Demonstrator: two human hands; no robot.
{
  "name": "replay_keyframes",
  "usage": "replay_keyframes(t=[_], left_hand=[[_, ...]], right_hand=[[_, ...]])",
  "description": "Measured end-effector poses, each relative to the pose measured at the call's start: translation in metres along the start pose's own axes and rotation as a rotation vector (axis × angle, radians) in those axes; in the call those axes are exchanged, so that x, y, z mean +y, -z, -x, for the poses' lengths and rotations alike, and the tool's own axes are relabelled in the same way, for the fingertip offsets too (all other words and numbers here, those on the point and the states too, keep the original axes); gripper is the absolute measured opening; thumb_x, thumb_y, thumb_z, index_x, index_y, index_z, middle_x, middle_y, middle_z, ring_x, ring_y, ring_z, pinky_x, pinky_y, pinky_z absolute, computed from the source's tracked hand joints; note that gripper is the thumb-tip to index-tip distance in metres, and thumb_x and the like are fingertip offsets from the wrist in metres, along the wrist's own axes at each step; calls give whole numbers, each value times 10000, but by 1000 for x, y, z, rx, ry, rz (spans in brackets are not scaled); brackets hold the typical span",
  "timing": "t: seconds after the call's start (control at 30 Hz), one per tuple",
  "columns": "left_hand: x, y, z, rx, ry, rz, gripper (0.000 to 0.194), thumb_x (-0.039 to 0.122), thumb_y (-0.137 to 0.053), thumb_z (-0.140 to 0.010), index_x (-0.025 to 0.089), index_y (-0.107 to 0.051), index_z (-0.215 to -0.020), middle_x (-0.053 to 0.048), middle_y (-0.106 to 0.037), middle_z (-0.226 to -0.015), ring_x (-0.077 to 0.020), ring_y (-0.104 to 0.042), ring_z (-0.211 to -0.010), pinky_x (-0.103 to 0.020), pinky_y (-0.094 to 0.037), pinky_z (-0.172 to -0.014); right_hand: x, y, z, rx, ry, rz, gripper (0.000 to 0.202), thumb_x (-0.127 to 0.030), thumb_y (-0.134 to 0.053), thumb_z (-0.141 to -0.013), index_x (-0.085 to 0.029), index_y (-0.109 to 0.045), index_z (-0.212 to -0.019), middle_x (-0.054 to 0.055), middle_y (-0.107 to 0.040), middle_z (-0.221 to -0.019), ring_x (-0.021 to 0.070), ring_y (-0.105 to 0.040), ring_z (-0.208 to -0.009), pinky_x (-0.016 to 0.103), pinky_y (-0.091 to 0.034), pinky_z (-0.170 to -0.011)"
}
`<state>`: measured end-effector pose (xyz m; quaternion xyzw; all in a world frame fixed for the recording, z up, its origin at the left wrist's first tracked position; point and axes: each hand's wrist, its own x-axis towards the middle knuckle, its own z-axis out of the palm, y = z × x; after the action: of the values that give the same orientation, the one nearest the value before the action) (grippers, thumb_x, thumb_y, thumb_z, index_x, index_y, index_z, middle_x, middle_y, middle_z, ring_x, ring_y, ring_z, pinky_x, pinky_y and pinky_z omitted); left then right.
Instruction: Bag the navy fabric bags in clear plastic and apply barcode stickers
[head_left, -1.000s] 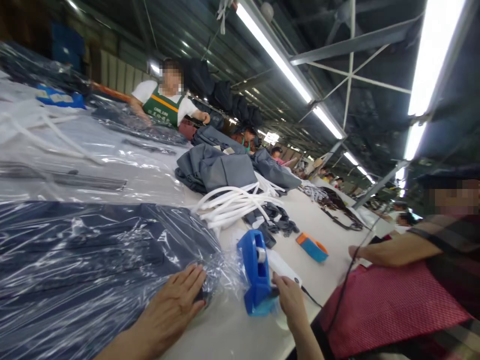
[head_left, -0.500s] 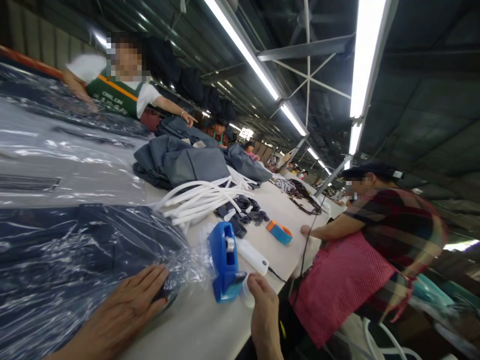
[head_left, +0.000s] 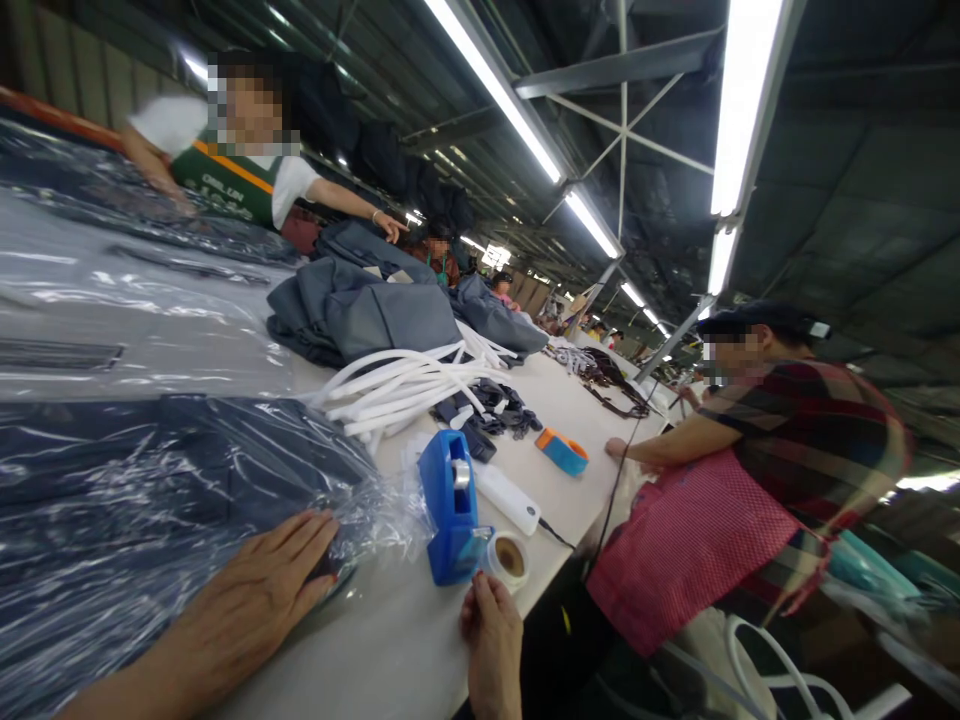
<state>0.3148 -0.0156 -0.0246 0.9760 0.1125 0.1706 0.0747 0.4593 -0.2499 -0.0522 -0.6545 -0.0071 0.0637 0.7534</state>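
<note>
My left hand (head_left: 274, 570) lies flat, fingers stretched out, on a dark blue item in a clear plastic bag (head_left: 172, 480). Some of the loose, crinkled plastic extends past my fingertips. To the right stands a blue tape dispenser (head_left: 444, 500) with a small roll in it and a bit of film at its front end. My right hand (head_left: 493, 635) is closed in a pinch just below the dispenser; whatever sits between its fingertips is too small to make out. A white roll with a brown core (head_left: 510, 560) stands right behind those fingertips.
Beyond the dispenser lie a white handheld device (head_left: 506, 500) with a cord, an orange and blue tape roll (head_left: 562, 452), white tubing (head_left: 405, 385) and grey fabric (head_left: 367, 310). One co-worker (head_left: 225, 190) points across the table; another (head_left: 780, 400) leans in at right.
My right hand has moved left and down, closer to the table's near side, uncovering the white roll. My left hand stays flat on the bag. The view has shifted slightly.
</note>
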Motion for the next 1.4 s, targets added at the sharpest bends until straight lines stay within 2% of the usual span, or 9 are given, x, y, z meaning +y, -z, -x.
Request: replay_keyframes(t=[0.2,0.33,0.57,0.67,0.73,0.87,0.97,1.17,1.4], left_hand=[[8,13,-3,-168,64,-33,524,408,-385,-910,159,-496,-1358,-89,-453,-1424,-261,-428,-1325,-467,-367,-1070],[6,10,-2,-103,40,-37,506,385,-348,-932,159,-483,-1364,-80,-466,-1423,-242,-438,-1319,-447,-378,-1059],[13,21,0,-75,24,-11,467,363,-401,-949,128,-505,-1339,-102,-497,-1397,-265,-466,-1294,-452,-417,-1030],[15,22,-2,-73,25,4,474,359,-443,-944,104,-498,-1341,-133,-492,-1398,-288,-464,-1293,-465,-432,-1019],[15,18,-4,-88,20,14,486,355,-485,-928,99,-498,-1340,-153,-494,-1393,-308,-463,-1292,-474,-442,-1009],[12,5,-2,-53,7,63,511,361,-494,-923,101,-469,-1362,-167,-479,-1408,-326,-429,-1315,-489,-427,-1020],[13,-2,-1,0,11,83,501,347,-508,-919,116,-462,-1361,-158,-491,-1404,-313,-435,-1313,-473,-411,-1034],[16,-4,0,31,-5,67,508,324,-531,-916,88,-454,-1360,-159,-504,-1392,-314,-439,-1309,-454,-403,-1048],[17,-4,1,-17,-7,71,540,352,-507,-924,82,-432,-1385,-156,-436,-1444,-310,-412,-1330,-448,-392,-1071]], right_hand=[[-2,-5,-8,31,-108,-17,572,-656,-764,-468,-181,-531,-684,-72,-443,-514,59,-378,-438,184,-301,-416],[-3,-8,-12,41,-113,41,586,-659,-757,-427,-183,-515,-668,-75,-424,-492,60,-357,-415,184,-265,-386],[-8,8,8,-34,-3,227,572,-706,-717,-506,-174,-572,-660,-56,-459,-500,79,-391,-416,208,-326,-396],[-19,17,16,-132,136,412,519,-678,-707,-602,-179,-635,-723,-37,-510,-522,107,-452,-443,229,-394,-445],[-34,14,17,-265,389,604,414,-606,-640,-752,-197,-664,-811,-8,-585,-610,144,-552,-546,236,-457,-547],[-80,-22,17,-611,909,849,208,-380,-490,-942,-235,-627,-882,5,-619,-751,143,-611,-696,215,-464,-655],[-110,-68,13,-823,1079,1021,226,-297,-400,-987,-225,-565,-851,-13,-558,-717,120,-560,-613,215,-415,-580],[-114,-147,-10,-1078,1111,1424,181,-220,-435,-971,-191,-526,-817,7,-542,-764,143,-560,-712,240,-382,-642],[-100,-186,-35,-1211,1081,1585,128,-180,-494,-937,-171,-577,-839,31,-585,-800,165,-578,-729,264,-335,-623]])
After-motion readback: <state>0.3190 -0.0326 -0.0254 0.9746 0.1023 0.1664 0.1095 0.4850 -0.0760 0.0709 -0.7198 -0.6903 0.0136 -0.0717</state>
